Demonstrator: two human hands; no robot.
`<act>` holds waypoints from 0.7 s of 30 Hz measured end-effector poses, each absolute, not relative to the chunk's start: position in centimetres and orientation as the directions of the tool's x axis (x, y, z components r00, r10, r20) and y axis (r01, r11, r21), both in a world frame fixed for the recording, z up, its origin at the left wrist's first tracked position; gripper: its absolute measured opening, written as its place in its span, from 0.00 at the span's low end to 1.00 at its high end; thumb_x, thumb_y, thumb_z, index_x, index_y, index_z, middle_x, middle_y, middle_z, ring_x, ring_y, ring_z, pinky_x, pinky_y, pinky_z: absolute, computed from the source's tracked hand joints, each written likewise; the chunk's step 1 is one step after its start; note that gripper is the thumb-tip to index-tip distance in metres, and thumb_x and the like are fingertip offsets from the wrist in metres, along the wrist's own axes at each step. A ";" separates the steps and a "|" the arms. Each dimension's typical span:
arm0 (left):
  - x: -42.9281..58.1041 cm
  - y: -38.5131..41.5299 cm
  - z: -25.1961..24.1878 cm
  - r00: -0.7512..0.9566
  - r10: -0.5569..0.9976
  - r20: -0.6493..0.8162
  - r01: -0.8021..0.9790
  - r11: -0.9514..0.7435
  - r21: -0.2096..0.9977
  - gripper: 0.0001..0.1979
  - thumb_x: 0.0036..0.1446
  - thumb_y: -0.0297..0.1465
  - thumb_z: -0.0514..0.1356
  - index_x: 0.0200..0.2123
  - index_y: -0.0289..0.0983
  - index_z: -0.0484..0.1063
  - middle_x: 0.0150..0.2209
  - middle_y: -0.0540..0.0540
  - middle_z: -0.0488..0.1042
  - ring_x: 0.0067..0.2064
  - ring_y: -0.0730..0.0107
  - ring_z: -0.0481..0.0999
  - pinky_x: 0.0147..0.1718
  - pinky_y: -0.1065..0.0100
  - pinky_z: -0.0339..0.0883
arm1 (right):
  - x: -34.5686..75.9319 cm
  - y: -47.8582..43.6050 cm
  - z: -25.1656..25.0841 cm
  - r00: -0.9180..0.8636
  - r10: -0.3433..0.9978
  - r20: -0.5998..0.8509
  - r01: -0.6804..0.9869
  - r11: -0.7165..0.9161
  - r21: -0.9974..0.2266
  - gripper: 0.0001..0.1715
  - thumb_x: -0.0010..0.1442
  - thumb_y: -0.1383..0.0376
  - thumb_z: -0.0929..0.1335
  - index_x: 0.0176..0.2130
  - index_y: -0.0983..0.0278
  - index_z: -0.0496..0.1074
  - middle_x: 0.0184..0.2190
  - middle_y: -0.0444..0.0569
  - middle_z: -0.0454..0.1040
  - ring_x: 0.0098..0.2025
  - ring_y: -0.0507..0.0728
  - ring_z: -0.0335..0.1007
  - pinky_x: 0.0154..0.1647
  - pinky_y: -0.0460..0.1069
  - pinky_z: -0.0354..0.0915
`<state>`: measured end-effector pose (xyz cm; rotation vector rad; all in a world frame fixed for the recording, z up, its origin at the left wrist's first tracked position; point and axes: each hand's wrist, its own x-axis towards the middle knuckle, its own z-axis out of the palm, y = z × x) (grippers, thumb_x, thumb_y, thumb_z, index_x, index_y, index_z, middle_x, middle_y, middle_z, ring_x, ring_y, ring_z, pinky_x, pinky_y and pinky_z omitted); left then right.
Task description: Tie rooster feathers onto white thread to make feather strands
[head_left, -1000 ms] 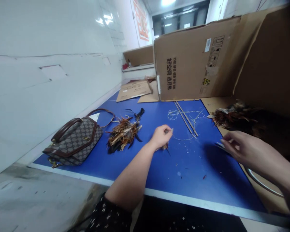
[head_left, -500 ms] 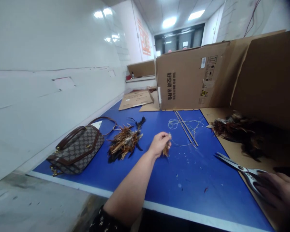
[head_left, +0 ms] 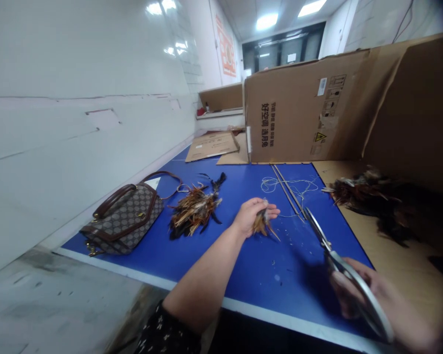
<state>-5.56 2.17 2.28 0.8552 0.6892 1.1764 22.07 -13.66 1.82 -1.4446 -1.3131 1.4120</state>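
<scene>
While right hand (head_left: 376,300) grips, scissors (head_left: 327,246) point away.

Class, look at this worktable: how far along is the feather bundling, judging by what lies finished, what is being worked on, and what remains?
Looks done: a heap of bundled feathers lies beside the handbag. In hand: the left hand pinches a small feather bundle trailing string, and the right hand points scissors toward it. Left: a large pile of dark loose feathers on the cardboard, so probably much remains.

My L hand (head_left: 253,216) reached fwd, arm extended, fingers curled in a loose pinch. R hand (head_left: 376,300) sat low & near, fist closed, blurred.
</scene>
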 end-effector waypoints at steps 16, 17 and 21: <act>-3.7 -0.6 3.3 0.432 0.896 0.106 -0.628 0.214 0.748 0.14 0.58 0.33 0.68 0.39 0.35 0.67 0.49 0.33 0.80 0.54 0.47 0.80 0.52 0.51 0.75 | 12.9 -12.7 2.0 -0.275 0.928 -0.251 -0.225 -0.316 -0.922 0.29 0.61 0.40 0.70 0.36 0.64 0.73 0.24 0.43 0.69 0.22 0.53 0.65 0.32 0.55 0.75; -3.6 -0.7 3.3 0.442 0.890 0.109 -0.627 0.219 0.747 0.14 0.57 0.33 0.69 0.39 0.35 0.67 0.49 0.33 0.80 0.54 0.47 0.81 0.51 0.51 0.75 | 12.8 -12.5 1.9 -0.269 0.931 -0.247 -0.232 -0.312 -0.921 0.29 0.61 0.40 0.70 0.36 0.64 0.73 0.23 0.43 0.69 0.22 0.53 0.65 0.32 0.55 0.75; -3.6 -1.0 3.3 0.480 0.872 0.097 -0.595 0.242 0.766 0.15 0.55 0.33 0.70 0.38 0.35 0.67 0.45 0.34 0.82 0.49 0.48 0.83 0.47 0.54 0.76 | 12.8 -11.8 1.7 -0.233 0.943 -0.236 -0.256 -0.294 -0.921 0.29 0.61 0.40 0.70 0.37 0.63 0.73 0.24 0.43 0.69 0.23 0.53 0.66 0.32 0.55 0.75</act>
